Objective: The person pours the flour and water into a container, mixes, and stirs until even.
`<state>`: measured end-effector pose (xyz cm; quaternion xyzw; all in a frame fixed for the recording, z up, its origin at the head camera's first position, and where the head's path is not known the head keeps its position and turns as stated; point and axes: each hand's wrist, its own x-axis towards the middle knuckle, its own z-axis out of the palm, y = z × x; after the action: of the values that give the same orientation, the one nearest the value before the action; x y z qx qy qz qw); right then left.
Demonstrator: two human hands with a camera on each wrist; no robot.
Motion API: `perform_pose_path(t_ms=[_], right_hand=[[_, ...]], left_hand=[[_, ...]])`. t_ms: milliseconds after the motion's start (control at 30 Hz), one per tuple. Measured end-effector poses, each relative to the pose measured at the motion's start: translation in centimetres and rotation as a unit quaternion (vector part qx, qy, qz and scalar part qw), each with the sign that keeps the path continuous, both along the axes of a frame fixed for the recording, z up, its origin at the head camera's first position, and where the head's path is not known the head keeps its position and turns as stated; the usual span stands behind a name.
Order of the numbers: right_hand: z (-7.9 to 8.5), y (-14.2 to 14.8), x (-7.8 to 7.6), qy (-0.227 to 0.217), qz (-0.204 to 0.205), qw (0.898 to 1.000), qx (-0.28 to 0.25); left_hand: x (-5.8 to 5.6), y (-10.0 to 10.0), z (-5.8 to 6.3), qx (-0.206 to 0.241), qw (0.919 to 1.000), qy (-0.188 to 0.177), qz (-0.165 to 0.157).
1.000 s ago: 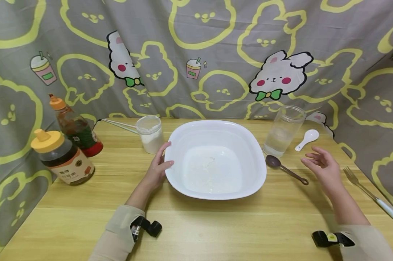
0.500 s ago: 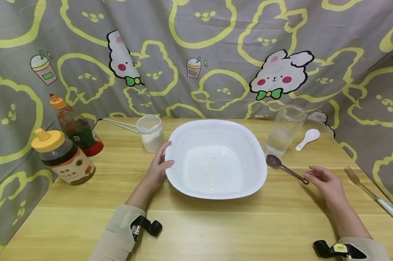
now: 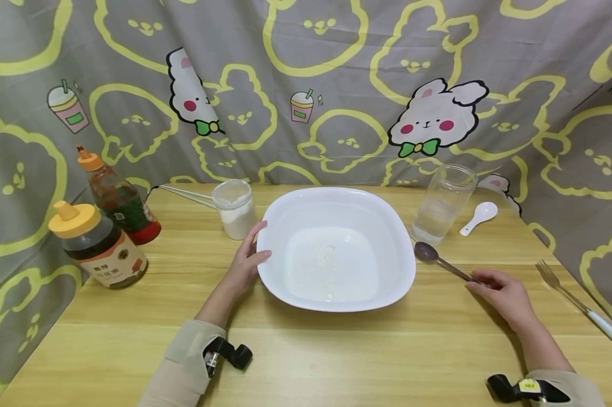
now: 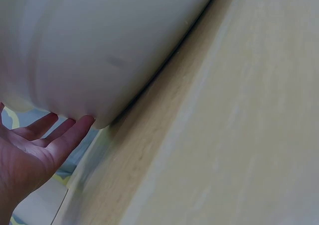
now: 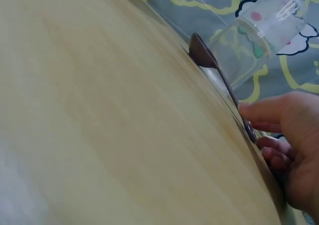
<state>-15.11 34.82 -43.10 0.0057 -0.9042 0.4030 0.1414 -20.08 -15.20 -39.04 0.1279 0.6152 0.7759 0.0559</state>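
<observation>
Behind everything, you've got the grey patterned curtain [image 3: 346, 51], all yellow outlines and cartoon rabbits, and in front of it your wood-grain desk [image 3: 326, 362]. Centre stage sits your big white basin [image 3: 331, 212], a few pale smears across its floor, and your left hand [image 3: 243, 263] has its grip on the left rim, thumb over the edge, fingers against the outer wall. Over to your left, the yellow-capped jar [image 3: 102, 249] stands in front of the orange-capped bottle [image 3: 120, 198]. Far right corner of the desk, there's your tall clear jar [image 3: 440, 203]; across the basin from it, the smaller jar of white powder [image 3: 234, 215]. A pale-handled fork [image 3: 580, 302] lies at your far right. And look at your right hand [image 3: 506, 299]: its grip is pinching the handle end of the brown spoon [image 3: 450, 268], whose bowl points at the basin, near the clear jar's base. Smallest of all, the white spoon [image 3: 481, 216] lies beyond that hand.
</observation>
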Motion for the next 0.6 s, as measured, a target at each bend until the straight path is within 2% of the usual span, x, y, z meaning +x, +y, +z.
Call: perform_pose_path(t_ms=[300, 600], right_hand=[[-0.27, -0.55, -0.61, 0.039, -0.022, 0.996, 0.079], [-0.21, -0.60, -1.07, 0.055, -0.013, 0.992, 0.111]], left_hand=[[0.02, -0.01, -0.01, 0.007, 1.0000, -0.001, -0.004], [0.07, -0.01, 0.02, 0.004, 1.0000, -0.002, -0.004]])
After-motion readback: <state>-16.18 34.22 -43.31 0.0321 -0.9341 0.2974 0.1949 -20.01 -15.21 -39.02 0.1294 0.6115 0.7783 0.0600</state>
